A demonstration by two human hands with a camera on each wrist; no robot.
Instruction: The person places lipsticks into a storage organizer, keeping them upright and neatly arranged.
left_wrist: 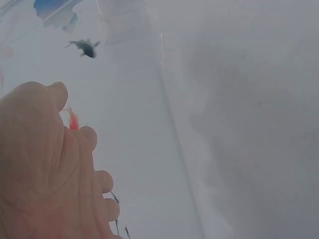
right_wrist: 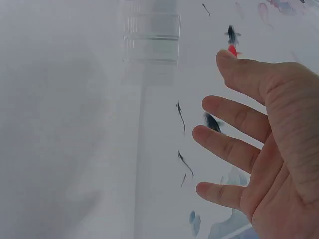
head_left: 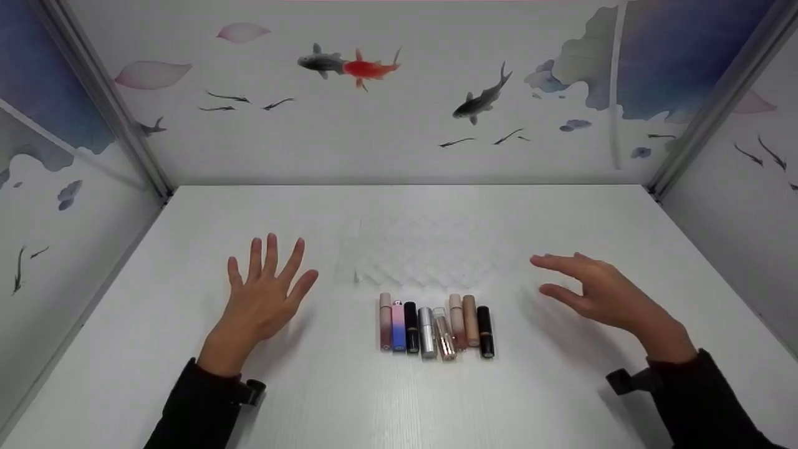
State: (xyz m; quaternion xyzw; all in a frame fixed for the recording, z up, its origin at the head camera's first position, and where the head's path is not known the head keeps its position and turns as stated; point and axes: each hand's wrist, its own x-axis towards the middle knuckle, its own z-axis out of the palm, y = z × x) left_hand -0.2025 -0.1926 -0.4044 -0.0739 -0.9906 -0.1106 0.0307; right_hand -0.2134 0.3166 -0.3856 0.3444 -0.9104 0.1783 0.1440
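1. One left wall panel point(head_left: 37, 262) borders the counter point(head_left: 336, 405); between that edge and the left hand point(head_left: 262, 302) lies a broad strip of white surface, with room to move.
2. Five fingers of the left hand are released and spread, pointing toward the back wall point(head_left: 399, 143); a stretch of counter separates the thumb from the nearest tube.
3. Eight slim cosmetic tubes lie in one side-by-side row near the middle of the counter, their ends uneven. Left to right: one mauve tube with a pale cap point(head_left: 385, 321), one pink-and-blue tube point(head_left: 398, 328), a first black tube point(head_left: 411, 327), one silver tube point(head_left: 427, 333), one clear-capped tube point(head_left: 444, 337), slightly tilted, one pink-capped tube point(head_left: 457, 321), one tan tube point(head_left: 471, 321), and a second black tube point(head_left: 485, 332).
4. One clear plastic tray point(head_left: 424, 252) sits just behind the row, wider than it; its outline is faint, so its compartments cannot be counted. Counter shows between its far side and the back wall.
5. One right hand point(head_left: 601, 293) is to the right of row and tray, apart from both, fingers released and extended leftward, thumb separate.
6. One right wall panel point(head_left: 742, 206) borders the counter, with a wide margin between hand and edge.
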